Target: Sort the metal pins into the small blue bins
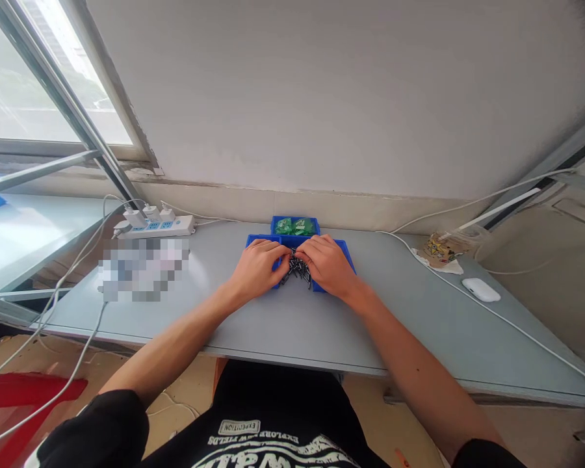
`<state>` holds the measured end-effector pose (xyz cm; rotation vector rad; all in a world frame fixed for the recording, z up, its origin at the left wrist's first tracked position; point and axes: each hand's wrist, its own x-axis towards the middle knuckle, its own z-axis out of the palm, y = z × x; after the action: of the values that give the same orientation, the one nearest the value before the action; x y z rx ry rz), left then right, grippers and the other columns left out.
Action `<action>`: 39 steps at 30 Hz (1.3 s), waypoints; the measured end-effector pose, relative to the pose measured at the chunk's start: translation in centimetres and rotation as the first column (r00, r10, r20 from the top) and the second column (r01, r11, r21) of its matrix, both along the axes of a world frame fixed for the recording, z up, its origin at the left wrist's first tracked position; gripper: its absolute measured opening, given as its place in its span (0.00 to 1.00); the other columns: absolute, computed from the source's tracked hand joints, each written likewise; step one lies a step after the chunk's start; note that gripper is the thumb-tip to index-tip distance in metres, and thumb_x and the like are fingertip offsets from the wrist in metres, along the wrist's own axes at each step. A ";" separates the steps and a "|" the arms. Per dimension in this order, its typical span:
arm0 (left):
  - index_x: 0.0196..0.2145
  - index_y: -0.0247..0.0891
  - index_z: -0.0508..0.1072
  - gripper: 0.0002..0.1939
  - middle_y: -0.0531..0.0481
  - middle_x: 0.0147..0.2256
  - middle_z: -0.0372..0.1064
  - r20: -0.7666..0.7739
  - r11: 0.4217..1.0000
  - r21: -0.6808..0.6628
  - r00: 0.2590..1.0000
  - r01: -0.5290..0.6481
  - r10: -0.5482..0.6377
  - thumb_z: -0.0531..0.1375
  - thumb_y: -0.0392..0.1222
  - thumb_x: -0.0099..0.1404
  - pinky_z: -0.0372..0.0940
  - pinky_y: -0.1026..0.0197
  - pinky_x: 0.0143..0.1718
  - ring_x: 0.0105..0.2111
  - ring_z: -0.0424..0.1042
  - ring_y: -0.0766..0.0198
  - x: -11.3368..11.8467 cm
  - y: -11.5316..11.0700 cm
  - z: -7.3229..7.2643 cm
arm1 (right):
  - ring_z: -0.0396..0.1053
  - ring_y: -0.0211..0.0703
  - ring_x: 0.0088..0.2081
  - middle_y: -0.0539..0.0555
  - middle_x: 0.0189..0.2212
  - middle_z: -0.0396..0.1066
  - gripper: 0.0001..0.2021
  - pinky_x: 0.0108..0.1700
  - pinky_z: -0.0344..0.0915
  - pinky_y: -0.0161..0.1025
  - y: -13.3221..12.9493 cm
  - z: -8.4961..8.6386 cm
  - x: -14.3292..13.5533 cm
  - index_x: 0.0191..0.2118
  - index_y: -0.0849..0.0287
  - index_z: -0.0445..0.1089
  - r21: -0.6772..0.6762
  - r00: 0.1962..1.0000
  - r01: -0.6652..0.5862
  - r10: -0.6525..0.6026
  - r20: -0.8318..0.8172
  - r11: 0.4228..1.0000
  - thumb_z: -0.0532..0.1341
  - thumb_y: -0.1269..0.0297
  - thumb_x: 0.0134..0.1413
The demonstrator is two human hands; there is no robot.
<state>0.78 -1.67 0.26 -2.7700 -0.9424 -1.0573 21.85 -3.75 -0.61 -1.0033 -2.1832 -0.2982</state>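
Observation:
My left hand point(264, 263) and my right hand point(327, 265) come together over the middle of a blue divided tray point(345, 247). Thumb and fingers of both hands are pinched close, almost tip to tip. Whatever small piece lies between the fingertips is too small to make out. Below and between the hands lies a heap of small dark metal screw-like pieces point(299, 272). The hands cover much of the tray. Just behind it stands a smaller blue bin point(273, 224) holding green plastic packets point(295, 226).
At the back left is a white power strip point(175, 227) with chargers plugged in; cables hang over the table's left side. A blurred patch point(143, 270) lies before it. On the right are a clear cup with brown paper point(441, 250), a white case point(481, 290) and a cable.

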 end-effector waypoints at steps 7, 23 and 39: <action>0.39 0.40 0.77 0.09 0.51 0.34 0.77 0.013 1.000 -0.008 1.000 -0.012 0.012 0.56 0.37 0.73 0.65 0.56 0.47 0.37 0.76 0.60 -0.1 0.0 0.1 | 0.70 0.49 0.40 0.55 0.39 0.76 0.04 0.46 0.60 0.45 -0.1 -0.1 0.1 0.47 0.56 0.67 -0.003 0.999 -0.043 0.043 -0.019 0.999 0.58 0.64 0.71; 0.39 0.40 0.77 0.10 0.51 0.34 0.77 0.007 1.000 -0.002 1.000 -0.004 0.004 0.56 0.38 0.73 0.65 0.56 0.47 0.37 0.76 0.60 -0.1 -0.1 0.1 | 0.70 0.49 0.41 0.55 0.40 0.77 0.06 0.45 0.61 0.45 0.0 -0.1 0.2 0.48 0.56 0.68 -0.004 0.999 -0.044 0.044 -0.010 0.999 0.56 0.62 0.73; 0.40 0.40 0.77 0.11 0.50 0.34 0.77 -0.001 1.000 -0.014 1.000 -0.003 0.003 0.54 0.38 0.74 0.66 0.55 0.48 0.38 0.77 0.60 -0.1 -0.1 0.2 | 0.71 0.49 0.41 0.56 0.39 0.77 0.07 0.45 0.62 0.45 0.0 -0.1 0.1 0.47 0.56 0.69 0.000 0.999 -0.029 0.029 -0.017 1.000 0.55 0.63 0.73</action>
<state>0.66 -1.73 0.44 -2.7796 -0.9571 -1.0532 21.95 -3.72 -0.70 -0.9699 -2.1801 -0.2749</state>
